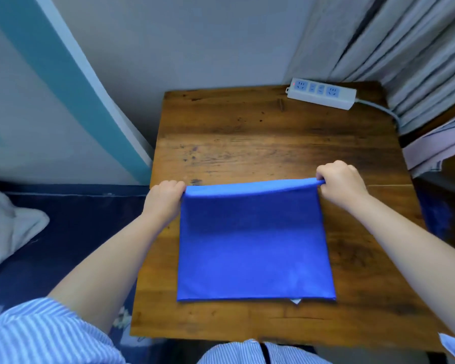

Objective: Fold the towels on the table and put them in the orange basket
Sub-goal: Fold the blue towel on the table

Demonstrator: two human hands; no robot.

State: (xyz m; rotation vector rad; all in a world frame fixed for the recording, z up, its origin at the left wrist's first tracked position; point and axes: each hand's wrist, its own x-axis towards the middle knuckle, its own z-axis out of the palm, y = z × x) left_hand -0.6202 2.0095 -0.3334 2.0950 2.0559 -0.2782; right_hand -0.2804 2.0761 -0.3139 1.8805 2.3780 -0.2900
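So there's this dark wooden table taking up most of what I see, pushed into a corner with a grey wall behind it and grey curtains hanging down at the far right. To the left is a bed with a navy cover and something pale and fluffy lying on it. On the table, on the half nearer me, lies the blue towel, looks already doubled over since there are two layers along the near edge, and a tiny white tag pokes out underneath there. My left hand has a closed grip on the far left corner of the towel, fingers curled over the fabric, and my right hand pinches the far right corner the same way. Both grips hold that far edge lifted a bit off the table, pulled tight between them, while the rest of the towel lies flat. My blue and white striped sleeves show at the bottom. Way at the back right corner of the table sits a white power strip with its cable running off toward the curtains, well apart from the towel.
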